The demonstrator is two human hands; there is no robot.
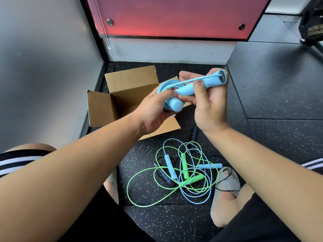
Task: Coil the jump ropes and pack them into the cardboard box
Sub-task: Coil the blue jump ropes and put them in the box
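I hold a light blue jump rope (187, 89) above the floor, its cord wound in a coil beside its two handles. My left hand (155, 110) grips the coil and the lower handle end. My right hand (208, 103) grips the upper handle, fingers curled round it near its capped end. Just behind my hands stands the open cardboard box (122, 95), flaps spread; what shows of its inside is bare. On the floor near my feet lies a tangle of loose ropes: a green rope (145, 173), another light blue rope (170, 165), and a black rope with blue-ringed handles (163, 176).
A second black handle (194, 133) lies by the box's front flap. My sandalled feet (225, 193) flank the tangle, a thin black cord across the right one. A grey wall rises at left, a red panel behind the box. Speckled rubber floor stretches right.
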